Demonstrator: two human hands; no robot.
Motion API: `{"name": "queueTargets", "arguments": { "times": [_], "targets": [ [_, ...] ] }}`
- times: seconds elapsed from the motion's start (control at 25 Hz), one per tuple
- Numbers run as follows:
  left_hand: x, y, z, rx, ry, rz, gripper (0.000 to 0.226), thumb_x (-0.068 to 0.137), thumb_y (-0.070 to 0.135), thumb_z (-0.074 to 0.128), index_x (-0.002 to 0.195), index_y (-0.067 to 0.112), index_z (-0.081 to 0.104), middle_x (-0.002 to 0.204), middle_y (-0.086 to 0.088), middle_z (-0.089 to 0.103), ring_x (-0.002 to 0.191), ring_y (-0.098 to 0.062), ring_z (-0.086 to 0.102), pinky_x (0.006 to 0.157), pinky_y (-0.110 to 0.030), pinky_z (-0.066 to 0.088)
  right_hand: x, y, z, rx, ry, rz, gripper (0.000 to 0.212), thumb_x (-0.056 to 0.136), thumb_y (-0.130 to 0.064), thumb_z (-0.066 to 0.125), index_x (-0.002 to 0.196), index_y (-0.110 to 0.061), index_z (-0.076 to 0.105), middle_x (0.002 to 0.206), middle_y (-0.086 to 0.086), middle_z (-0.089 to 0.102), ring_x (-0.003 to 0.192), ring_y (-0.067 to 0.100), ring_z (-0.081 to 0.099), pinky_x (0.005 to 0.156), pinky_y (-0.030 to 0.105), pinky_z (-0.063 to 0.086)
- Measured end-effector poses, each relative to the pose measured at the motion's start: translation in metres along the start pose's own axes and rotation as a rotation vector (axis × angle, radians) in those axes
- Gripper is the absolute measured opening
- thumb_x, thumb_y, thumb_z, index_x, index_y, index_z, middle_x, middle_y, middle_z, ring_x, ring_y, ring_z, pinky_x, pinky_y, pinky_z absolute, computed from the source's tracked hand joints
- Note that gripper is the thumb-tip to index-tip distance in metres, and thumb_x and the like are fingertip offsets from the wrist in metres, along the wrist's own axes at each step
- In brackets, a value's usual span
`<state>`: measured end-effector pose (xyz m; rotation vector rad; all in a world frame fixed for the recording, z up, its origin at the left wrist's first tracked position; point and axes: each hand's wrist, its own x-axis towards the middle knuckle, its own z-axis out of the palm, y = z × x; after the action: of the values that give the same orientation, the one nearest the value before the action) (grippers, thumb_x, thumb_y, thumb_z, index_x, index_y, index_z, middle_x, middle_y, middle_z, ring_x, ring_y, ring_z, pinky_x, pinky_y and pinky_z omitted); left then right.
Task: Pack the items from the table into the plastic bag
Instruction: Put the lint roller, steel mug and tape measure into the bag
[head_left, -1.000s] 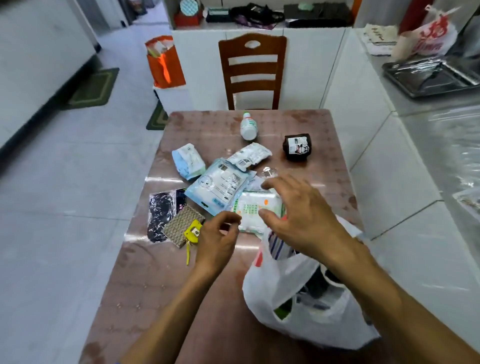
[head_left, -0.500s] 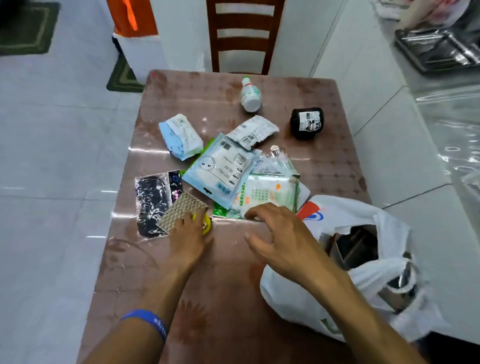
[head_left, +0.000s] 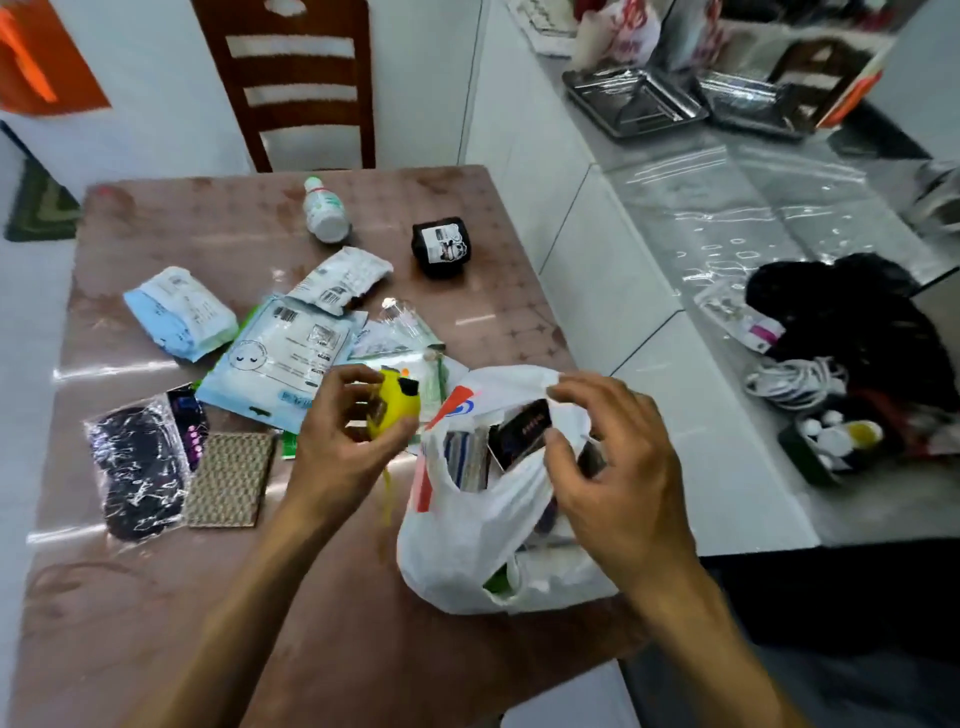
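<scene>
A white plastic bag (head_left: 467, 525) stands open on the brown table (head_left: 156, 597) near its right edge, with a dark box and other items inside. My left hand (head_left: 343, 441) grips a small yellow tape measure (head_left: 397, 402) with a dangling yellow strap, just left of the bag's mouth. My right hand (head_left: 613, 467) pinches the bag's upper rim and holds it open. On the table lie a blue-white packet (head_left: 179, 312), a large light-blue pouch (head_left: 280, 358), a small white packet (head_left: 340, 278), a white bottle (head_left: 324, 210), a black roll (head_left: 441, 244), a black item in clear wrap (head_left: 137, 462) and a woven card (head_left: 228, 478).
A wooden chair (head_left: 291, 78) stands behind the table. A white counter (head_left: 701, 389) to the right holds metal trays (head_left: 634, 101), a dark pile of clothing (head_left: 852, 322), white cables (head_left: 795, 382) and small bottles. An orange bag (head_left: 36, 57) hangs at the far left.
My left hand has lifted the yellow tape measure off the table and carried it toward the bag. My right hand has moved to the bag's rim and pulled it open.
</scene>
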<state>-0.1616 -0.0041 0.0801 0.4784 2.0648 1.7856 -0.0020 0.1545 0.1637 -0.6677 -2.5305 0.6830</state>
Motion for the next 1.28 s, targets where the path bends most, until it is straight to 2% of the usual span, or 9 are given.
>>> {"name": "queueTargets", "arguments": {
  "times": [0.16, 0.32, 0.44, 0.64, 0.84, 1.04, 1.12, 1.2, 1.28],
  "targets": [
    [-0.011, 0.05, 0.058, 0.186, -0.47, 0.027, 0.045, 0.074, 0.042, 0.075, 0.111, 0.031, 0.051, 0.106, -0.004, 0.064, 0.089, -0.024, 0.064, 0.075, -0.042, 0.056, 0.01, 0.1, -0.029, -0.022, -0.329, 0.264, 0.048, 0.083, -0.007, 0.059, 0.124, -0.033, 0.057, 0.124, -0.003, 0.063, 0.117, 0.018, 0.052, 0.089, 0.024, 0.039],
    [-0.002, 0.045, 0.105, 0.82, -0.79, 0.05, 0.041, 0.08, 0.047, 0.07, 0.116, 0.032, 0.057, 0.109, 0.004, 0.062, 0.097, -0.016, 0.058, 0.073, -0.029, 0.045, 0.022, 0.15, -0.022, -0.529, -0.832, -0.171, 0.044, 0.082, -0.027, 0.065, 0.125, -0.034, 0.059, 0.129, -0.007, 0.058, 0.118, 0.022, 0.046, 0.085, 0.033, 0.037],
    [-0.016, 0.034, 0.111, 0.926, -0.739, 0.047, 0.058, 0.075, 0.066, 0.064, 0.12, 0.031, 0.057, 0.118, 0.004, 0.058, 0.104, -0.018, 0.057, 0.081, -0.031, 0.046, 0.037, 0.153, -0.021, -0.517, -0.663, -0.152, 0.013, 0.092, -0.036, 0.059, 0.091, -0.024, 0.065, 0.091, 0.0, 0.063, 0.088, 0.023, 0.057, 0.065, 0.031, 0.033],
    [-0.05, 0.032, 0.107, 1.233, -0.577, 0.013, 0.063, 0.067, 0.07, 0.065, 0.113, 0.03, 0.048, 0.104, 0.002, 0.063, 0.092, -0.023, 0.062, 0.069, -0.035, 0.048, 0.077, 0.128, -0.039, 0.554, -0.378, 0.323, 0.028, 0.102, -0.026, 0.047, 0.076, -0.017, 0.05, 0.066, 0.004, 0.063, 0.049, 0.015, 0.049, 0.048, 0.028, 0.041],
    [-0.054, 0.068, 0.069, 0.388, -0.601, -0.19, 0.018, 0.078, 0.015, 0.075, 0.094, 0.023, 0.073, 0.068, -0.003, 0.067, 0.061, -0.008, 0.057, 0.059, -0.024, 0.046, 0.113, 0.083, -0.042, 0.795, -0.356, 0.226, 0.028, 0.104, -0.022, 0.043, 0.078, -0.014, 0.049, 0.063, 0.003, 0.05, 0.044, 0.017, 0.045, 0.045, 0.028, 0.044],
    [-0.069, 0.082, 0.047, -0.018, -0.848, -0.22, 0.018, 0.09, 0.013, 0.062, 0.105, 0.009, 0.07, 0.101, -0.02, 0.074, 0.088, -0.024, 0.069, 0.077, -0.037, 0.05, 0.13, 0.06, -0.019, 0.558, -0.496, 0.144, 0.017, 0.089, -0.021, 0.07, 0.096, -0.012, 0.058, 0.076, 0.004, 0.059, 0.057, 0.019, 0.058, 0.058, 0.038, 0.059],
    [-0.066, 0.072, 0.066, 0.216, -0.623, -0.171, 0.025, 0.092, 0.037, 0.06, 0.099, 0.016, 0.071, 0.094, -0.008, 0.075, 0.079, -0.017, 0.066, 0.073, -0.043, 0.054, 0.127, 0.058, -0.012, 0.496, -0.495, 0.119, 0.009, 0.09, -0.014, 0.067, 0.095, -0.009, 0.062, 0.075, 0.003, 0.06, 0.058, 0.018, 0.059, 0.06, 0.038, 0.058],
    [-0.065, 0.056, 0.098, 0.73, -0.406, -0.026, 0.043, 0.081, 0.057, 0.063, 0.113, 0.029, 0.061, 0.113, 0.003, 0.065, 0.1, -0.015, 0.06, 0.088, -0.043, 0.052, 0.123, 0.054, -0.01, 0.549, -0.453, 0.12, 0.005, 0.094, -0.013, 0.062, 0.09, -0.011, 0.063, 0.067, 0.0, 0.057, 0.054, 0.016, 0.058, 0.057, 0.035, 0.056],
    [-0.067, 0.037, 0.135, 1.097, -0.486, 0.077, 0.086, 0.07, 0.072, 0.059, 0.142, 0.031, 0.034, 0.144, -0.005, 0.042, 0.128, -0.028, 0.04, 0.105, -0.048, 0.036, 0.121, 0.053, -0.01, 0.608, -0.434, 0.152, 0.006, 0.094, -0.013, 0.062, 0.089, -0.011, 0.064, 0.06, -0.005, 0.054, 0.051, 0.016, 0.057, 0.057, 0.037, 0.055]
  ]
}}
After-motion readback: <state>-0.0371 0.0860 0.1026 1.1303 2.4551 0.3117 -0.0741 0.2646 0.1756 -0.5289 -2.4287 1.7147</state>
